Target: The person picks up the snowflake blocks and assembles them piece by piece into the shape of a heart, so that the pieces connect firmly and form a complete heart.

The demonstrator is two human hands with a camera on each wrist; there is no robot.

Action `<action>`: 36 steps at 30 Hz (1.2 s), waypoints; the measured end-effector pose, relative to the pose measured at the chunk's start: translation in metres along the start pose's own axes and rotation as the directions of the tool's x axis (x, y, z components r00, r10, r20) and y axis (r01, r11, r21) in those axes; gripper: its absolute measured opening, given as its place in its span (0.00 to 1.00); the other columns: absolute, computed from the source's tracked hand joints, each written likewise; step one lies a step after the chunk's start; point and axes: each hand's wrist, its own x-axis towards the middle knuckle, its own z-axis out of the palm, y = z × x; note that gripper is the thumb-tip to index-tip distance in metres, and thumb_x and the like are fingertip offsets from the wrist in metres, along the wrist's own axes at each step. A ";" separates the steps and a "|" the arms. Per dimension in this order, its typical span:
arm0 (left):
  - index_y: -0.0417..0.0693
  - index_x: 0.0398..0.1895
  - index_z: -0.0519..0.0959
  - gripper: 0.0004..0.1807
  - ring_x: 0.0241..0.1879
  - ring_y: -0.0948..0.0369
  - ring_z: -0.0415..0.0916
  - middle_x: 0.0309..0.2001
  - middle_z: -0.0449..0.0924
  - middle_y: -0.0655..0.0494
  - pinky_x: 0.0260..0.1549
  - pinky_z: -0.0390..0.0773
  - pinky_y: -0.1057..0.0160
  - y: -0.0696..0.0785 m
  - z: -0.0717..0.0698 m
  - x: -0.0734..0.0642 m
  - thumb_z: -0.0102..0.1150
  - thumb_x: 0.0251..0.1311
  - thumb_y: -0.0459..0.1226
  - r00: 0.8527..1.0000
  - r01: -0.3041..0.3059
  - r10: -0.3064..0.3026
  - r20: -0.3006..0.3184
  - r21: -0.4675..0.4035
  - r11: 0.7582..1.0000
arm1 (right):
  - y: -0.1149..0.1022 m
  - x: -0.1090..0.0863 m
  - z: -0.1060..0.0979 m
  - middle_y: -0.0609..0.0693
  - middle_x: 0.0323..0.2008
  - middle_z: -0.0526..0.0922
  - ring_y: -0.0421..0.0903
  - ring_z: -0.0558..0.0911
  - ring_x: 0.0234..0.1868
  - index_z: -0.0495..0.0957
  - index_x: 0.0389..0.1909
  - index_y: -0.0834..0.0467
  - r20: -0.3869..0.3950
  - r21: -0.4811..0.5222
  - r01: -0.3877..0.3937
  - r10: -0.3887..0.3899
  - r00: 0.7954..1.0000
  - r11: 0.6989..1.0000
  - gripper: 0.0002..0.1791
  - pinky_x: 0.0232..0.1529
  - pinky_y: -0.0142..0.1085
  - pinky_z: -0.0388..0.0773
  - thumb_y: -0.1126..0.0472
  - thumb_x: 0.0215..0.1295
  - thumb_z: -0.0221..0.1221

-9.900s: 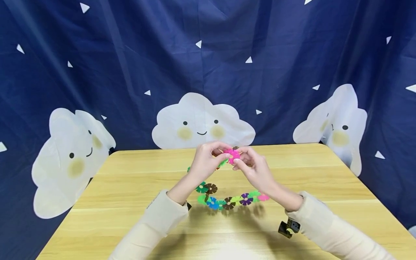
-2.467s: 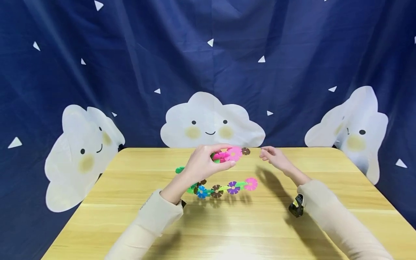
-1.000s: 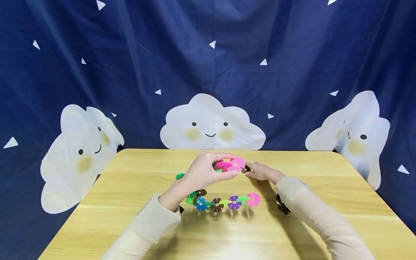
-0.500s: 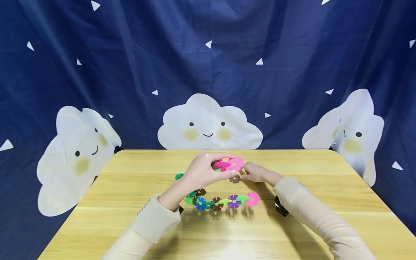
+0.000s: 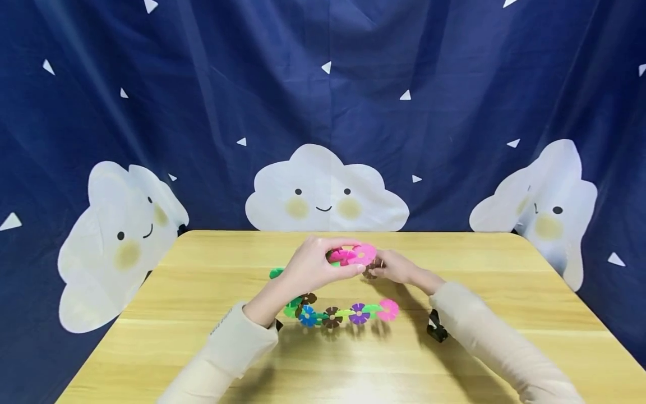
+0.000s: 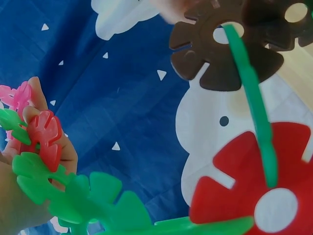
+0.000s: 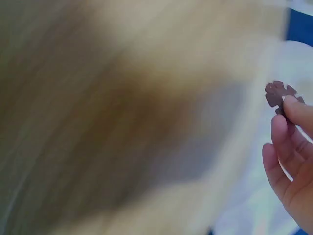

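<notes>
My left hand point(image 5: 318, 261) holds a chain of snowflake discs, its fingers and thumb around the pink discs point(image 5: 362, 254) at one end. Between the thumb and fingers of my right hand point(image 5: 398, 266) is a brown snowflake disc point(image 7: 278, 95), just under the pink end in the head view. The chain curves back behind my left wrist, partly hidden, to a lower run with a blue disc point(image 5: 308, 316), a purple disc point(image 5: 359, 313) and a pink end disc point(image 5: 388, 310). Large in the left wrist view are a red disc point(image 6: 230, 161) and a brown disc point(image 6: 195, 49) of the chain.
A light wooden table point(image 5: 454, 359) lies under both arms, with shadows of the chain on it. Behind it hangs a dark blue curtain point(image 5: 212, 101) with white clouds. A black wrist camera point(image 5: 436, 326) sits under the right sleeve.
My right hand has come in from the right and taken hold of the brown disc, which now sits close below the pink end. My left hand keeps its grip, nearly still.
</notes>
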 end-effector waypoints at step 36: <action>0.48 0.49 0.80 0.23 0.11 0.69 0.49 0.10 0.55 0.64 0.13 0.51 0.72 0.007 0.005 0.004 0.65 0.48 0.46 0.997 -0.072 0.074 -0.021 0.077 0.994 | -0.124 -0.057 -0.067 0.58 0.23 0.79 0.41 0.79 0.20 0.74 0.39 0.72 -0.589 -0.123 0.608 -0.551 0.592 0.785 0.17 0.25 0.26 0.76 0.59 0.62 0.53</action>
